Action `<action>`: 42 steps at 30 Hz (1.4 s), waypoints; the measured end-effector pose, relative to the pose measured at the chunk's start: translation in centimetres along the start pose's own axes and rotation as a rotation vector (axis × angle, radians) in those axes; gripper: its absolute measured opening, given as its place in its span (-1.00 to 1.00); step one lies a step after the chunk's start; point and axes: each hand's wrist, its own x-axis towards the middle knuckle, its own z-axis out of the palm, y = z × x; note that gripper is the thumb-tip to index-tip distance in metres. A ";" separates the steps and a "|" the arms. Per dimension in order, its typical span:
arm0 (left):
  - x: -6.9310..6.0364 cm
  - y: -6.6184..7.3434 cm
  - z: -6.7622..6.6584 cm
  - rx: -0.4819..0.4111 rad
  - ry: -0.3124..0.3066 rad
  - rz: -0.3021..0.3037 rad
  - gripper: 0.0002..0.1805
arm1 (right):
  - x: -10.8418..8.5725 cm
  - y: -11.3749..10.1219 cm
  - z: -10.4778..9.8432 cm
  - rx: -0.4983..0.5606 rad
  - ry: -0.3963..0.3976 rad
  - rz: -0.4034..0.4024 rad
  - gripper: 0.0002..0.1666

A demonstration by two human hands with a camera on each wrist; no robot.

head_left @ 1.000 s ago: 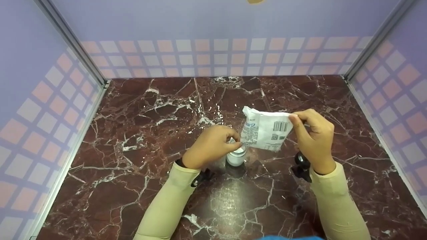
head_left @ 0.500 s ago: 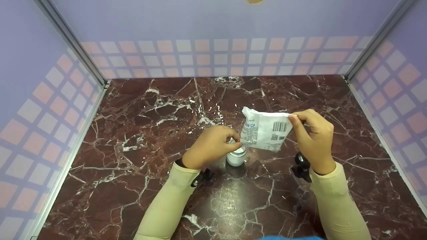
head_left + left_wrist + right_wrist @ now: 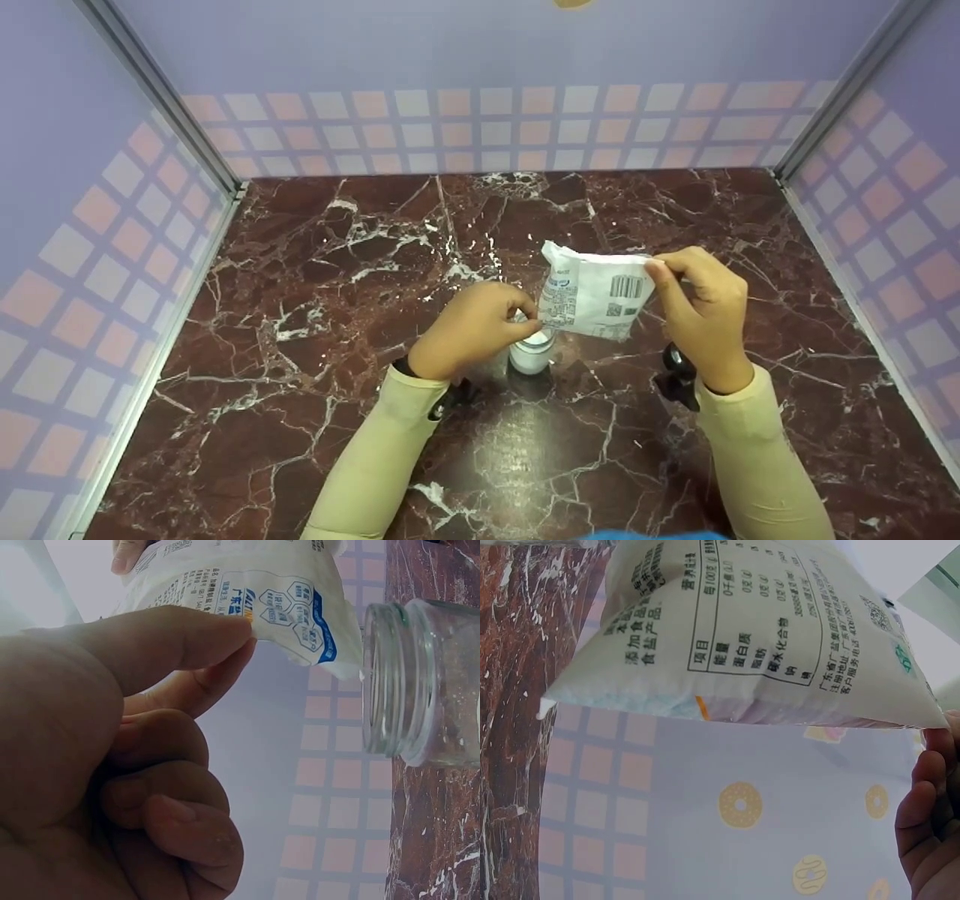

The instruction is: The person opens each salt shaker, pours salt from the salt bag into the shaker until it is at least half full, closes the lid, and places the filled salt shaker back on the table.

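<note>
A white printed salt bag (image 3: pixel 596 296) is held up between both hands, tilted over a small glass jar (image 3: pixel 531 358). With thumb and forefinger my left hand (image 3: pixel 476 330) pinches the bag's lower left edge; its other fingers are curled in the left wrist view. My right hand (image 3: pixel 709 311) pinches the upper right corner of the bag. The jar stands upright on the table with white contents inside. In the left wrist view the bag's corner lies close to the lidless, threaded jar mouth (image 3: pixel 386 679). Whether salt is flowing cannot be made out.
The dark red marbled table (image 3: pixel 300 450) has white grains (image 3: pixel 491 255) scattered beyond the jar. Purple walls with pink and white squares (image 3: pixel 495 131) enclose the back and both sides. Dark wrist cameras sit under each wrist.
The bag and the right hand have shifted very slightly to the left. The left hand and jar look nearly unchanged.
</note>
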 end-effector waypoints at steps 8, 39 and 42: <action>0.0 0.1 -0.1 -0.011 -0.002 -0.016 -0.81 | -0.1 0.2 0.0 -0.001 -0.003 0.007 -0.86; 0.0 0.1 0.0 0.003 -0.010 -0.020 -0.81 | -0.2 0.0 0.1 -0.012 -0.001 -0.036 -0.86; 0.0 0.1 -0.1 -0.002 -0.011 -0.019 -0.81 | -0.2 -0.1 0.1 -0.008 -0.004 -0.034 -0.88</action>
